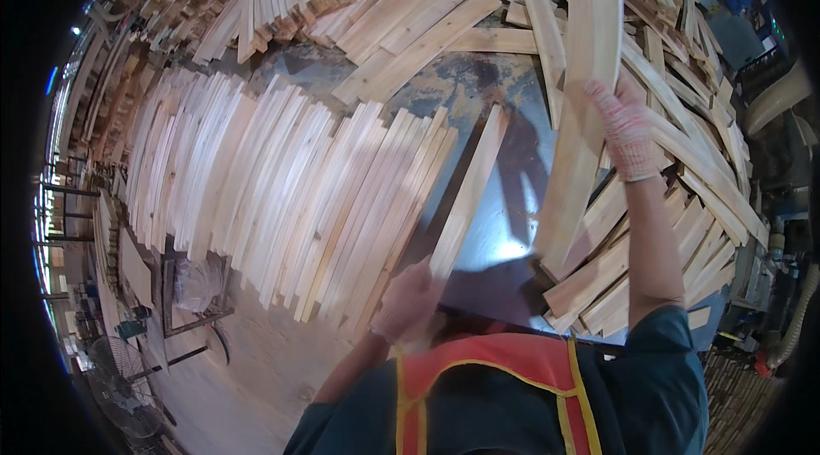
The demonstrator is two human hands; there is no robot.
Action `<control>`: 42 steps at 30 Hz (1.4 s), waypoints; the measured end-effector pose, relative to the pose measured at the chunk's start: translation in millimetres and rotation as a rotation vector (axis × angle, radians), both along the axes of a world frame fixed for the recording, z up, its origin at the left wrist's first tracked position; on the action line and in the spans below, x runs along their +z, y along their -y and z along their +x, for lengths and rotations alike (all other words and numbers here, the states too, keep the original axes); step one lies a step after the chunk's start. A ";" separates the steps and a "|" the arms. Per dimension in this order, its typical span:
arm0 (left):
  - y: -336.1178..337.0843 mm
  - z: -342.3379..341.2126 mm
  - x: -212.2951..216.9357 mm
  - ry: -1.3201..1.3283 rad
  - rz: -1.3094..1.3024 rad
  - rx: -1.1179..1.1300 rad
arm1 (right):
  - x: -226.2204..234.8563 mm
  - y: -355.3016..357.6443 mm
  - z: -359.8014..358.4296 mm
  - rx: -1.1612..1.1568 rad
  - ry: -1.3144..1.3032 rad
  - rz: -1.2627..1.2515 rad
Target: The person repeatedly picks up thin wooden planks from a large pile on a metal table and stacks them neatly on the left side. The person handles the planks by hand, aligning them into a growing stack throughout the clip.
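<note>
Wide board point(591, 37) sits in our right hand point(625, 132), fingers gripping its edge, likely for control. Our left hand point(407, 301) clasps a narrow slat point(472, 186) by its near end, probably for steering.

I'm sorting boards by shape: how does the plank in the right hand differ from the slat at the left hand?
The plank looks wider than the slat. The plank runs to the picture's top edge; the slat ends well below it. The right hand grips the plank's side partway along; the left hand is at the slat's near end. Both are pale wood.
</note>
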State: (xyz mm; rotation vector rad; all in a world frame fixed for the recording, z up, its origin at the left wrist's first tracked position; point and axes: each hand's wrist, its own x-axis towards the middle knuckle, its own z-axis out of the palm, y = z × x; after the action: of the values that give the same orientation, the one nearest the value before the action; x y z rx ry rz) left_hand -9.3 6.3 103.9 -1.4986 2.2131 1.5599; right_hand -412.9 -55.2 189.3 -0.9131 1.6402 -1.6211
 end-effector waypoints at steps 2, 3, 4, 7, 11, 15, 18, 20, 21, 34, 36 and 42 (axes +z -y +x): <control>-13.2 23.8 7.5 0.049 -0.097 -0.085 | -64.1 -15.5 4.0 0.016 0.166 0.136; -20.9 34.7 11.8 0.089 -0.114 -0.076 | -98.2 -25.5 30.4 -0.045 0.159 0.177; -26.5 40.1 13.8 0.138 -0.069 0.011 | -145.4 -39.2 52.0 -0.109 0.124 0.242; -48.6 71.2 -15.7 0.301 -0.285 0.020 | -223.1 -63.5 159.5 -0.015 -0.334 0.644; -46.4 73.8 -63.7 0.266 -1.014 -0.152 | -189.0 -54.0 237.0 0.424 0.248 0.546; -23.9 69.2 -85.6 0.348 -1.073 -0.250 | -150.2 -40.6 159.5 0.614 -0.136 0.451; -19.3 73.7 -101.6 0.357 -1.103 -0.231 | -91.0 -23.6 53.0 0.151 -0.832 0.379; -17.0 56.7 -73.7 0.258 -1.140 -0.221 | -103.6 -22.7 -58.8 -0.140 -1.184 0.225; -18.1 55.3 -65.6 0.286 -1.159 -0.239 | -72.7 -14.1 -94.6 -0.059 -1.196 0.510; -7.1 30.2 -61.9 0.248 -1.176 -0.163 | -61.1 -40.6 -198.7 0.330 -1.371 0.857; -2.7 27.7 -53.3 0.225 -1.163 -0.162 | -66.5 13.9 -156.6 0.357 -1.348 0.716; 4.8 34.1 -51.2 0.165 -1.101 -0.145 | -129.6 86.7 -110.4 0.414 -1.344 0.619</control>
State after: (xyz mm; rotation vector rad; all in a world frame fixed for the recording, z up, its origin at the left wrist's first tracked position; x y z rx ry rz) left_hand 24.8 1.4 52.7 -1.4275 3.1149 0.0478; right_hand -523.3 -141.9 59.7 -1.9666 2.2767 0.0091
